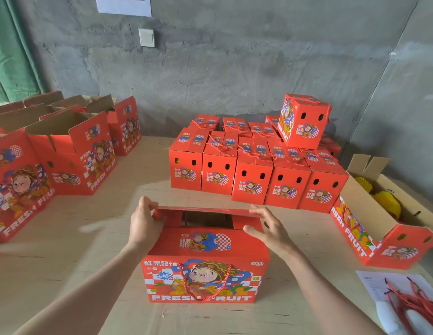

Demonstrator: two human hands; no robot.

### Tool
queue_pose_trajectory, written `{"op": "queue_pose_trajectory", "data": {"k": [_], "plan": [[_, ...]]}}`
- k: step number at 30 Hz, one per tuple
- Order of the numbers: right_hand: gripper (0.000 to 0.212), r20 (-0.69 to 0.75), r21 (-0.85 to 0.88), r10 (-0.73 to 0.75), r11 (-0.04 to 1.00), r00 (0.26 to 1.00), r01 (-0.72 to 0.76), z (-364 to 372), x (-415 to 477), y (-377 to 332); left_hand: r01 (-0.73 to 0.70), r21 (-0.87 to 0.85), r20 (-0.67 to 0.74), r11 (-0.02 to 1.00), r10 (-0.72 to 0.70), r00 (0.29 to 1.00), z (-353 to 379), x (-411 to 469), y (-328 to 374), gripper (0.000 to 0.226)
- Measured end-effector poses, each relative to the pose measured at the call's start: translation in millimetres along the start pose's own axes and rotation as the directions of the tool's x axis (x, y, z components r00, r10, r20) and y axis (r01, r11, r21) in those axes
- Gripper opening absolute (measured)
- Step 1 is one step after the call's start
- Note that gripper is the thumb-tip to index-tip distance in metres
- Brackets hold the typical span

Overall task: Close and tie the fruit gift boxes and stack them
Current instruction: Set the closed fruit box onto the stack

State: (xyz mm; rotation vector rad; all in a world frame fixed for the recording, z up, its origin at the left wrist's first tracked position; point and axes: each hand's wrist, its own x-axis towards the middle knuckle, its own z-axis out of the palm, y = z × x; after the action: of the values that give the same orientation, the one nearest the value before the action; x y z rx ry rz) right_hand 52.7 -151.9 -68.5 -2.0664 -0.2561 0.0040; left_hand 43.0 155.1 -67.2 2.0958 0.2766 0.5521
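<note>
Closing step: left grip (144,221) pinches the box's (205,247) rear flap (208,211), right grip (268,228) rests straight-fingered on it; next move likely calls for lowering the flap, then tying the cord (185,281).

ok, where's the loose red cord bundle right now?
Head view, bottom right: the red cord bundle lies on a white sheet, just nearer than the open box holding yellow fruit.

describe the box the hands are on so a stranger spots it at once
On the table, look nearest the camera, before the block of closed boxes. That box alone has the left hand and right hand on its half-raised far flap, its red cord dangling in front.
</note>
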Motion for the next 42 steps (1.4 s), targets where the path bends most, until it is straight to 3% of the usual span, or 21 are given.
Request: {"op": "queue_pose_trajectory", "data": {"k": [3, 5, 7, 9, 11, 13, 16, 19, 25, 30, 35, 39, 42], "plan": [[0.091, 0.134, -0.071, 0.091, 0.994, 0.987, -0.082, -15, -2, -2, 0.029, 0.014, 0.057, 0.999, -0.030, 0.998, -3, -5, 0, 0.031], [0.075, 0.121, -0.129, 0.128, 0.985, 0.984, -0.112, -16, 1, -4, 0.058, 0.006, 0.217, 0.998, -0.058, 0.974, -12, -9, -2, 0.044], [0.054, 0.104, -0.241, 0.107, 0.967, 0.989, -0.080, -13, 4, -2, 0.061, 0.078, 0.411, 0.995, -0.088, 0.907, -25, -12, -4, 0.073], [0.066, 0.135, -0.365, 0.087, 0.930, 0.987, -0.032, -10, 5, -1, -0.117, 0.334, 0.478, 0.935, -0.061, 0.876, -32, -14, -7, 0.094], [0.074, 0.166, -0.430, 0.094, 0.903, 0.982, -0.014, -13, 7, -3, -0.270, 0.526, 0.456, 0.807, 0.000, 0.890, -27, -11, -6, 0.090], [0.070, 0.194, -0.520, 0.100, 0.854, 0.976, 0.015, -17, 14, -11, -0.359, 0.602, 0.478, 0.713, 0.038, 0.877, -18, -3, -1, 0.080], [0.074, 0.285, -0.615, 0.082, 0.780, 0.955, 0.117, -9, 29, -30, -0.423, 0.536, 0.627, 0.731, -0.009, 0.779, -12, 13, 10, 0.075], [0.087, 0.410, -0.609, 0.116, 0.773, 0.905, 0.177, 7, 38, -38, -0.467, 0.444, 0.743, 0.764, -0.022, 0.669, -17, 26, 17, 0.082], [0.087, 0.438, -0.599, 0.116, 0.777, 0.891, 0.194, 6, 46, -35, -0.610, 0.547, 0.773, 0.573, -0.065, 0.632, -1, 28, 22, 0.112], [0.082, 0.423, -0.619, 0.071, 0.751, 0.903, 0.231, 7, 40, -31, -0.670, 0.518, 0.789, 0.532, 0.005, 0.615, 3, 35, 16, 0.132], [0.097, 0.439, -0.662, 0.020, 0.683, 0.898, 0.309, 7, 35, -26, -0.649, 0.514, 0.768, 0.561, 0.035, 0.639, 6, 36, 7, 0.124], [0.105, 0.362, -0.662, -0.070, 0.682, 0.929, 0.310, 9, 24, -25, -0.582, 0.519, 0.737, 0.626, 0.016, 0.675, 8, 32, 2, 0.111], [0.092, 0.268, -0.711, -0.133, 0.641, 0.954, 0.290, 13, 12, -33, -0.555, 0.520, 0.727, 0.649, 0.004, 0.686, 7, 29, 2, 0.104]]}}
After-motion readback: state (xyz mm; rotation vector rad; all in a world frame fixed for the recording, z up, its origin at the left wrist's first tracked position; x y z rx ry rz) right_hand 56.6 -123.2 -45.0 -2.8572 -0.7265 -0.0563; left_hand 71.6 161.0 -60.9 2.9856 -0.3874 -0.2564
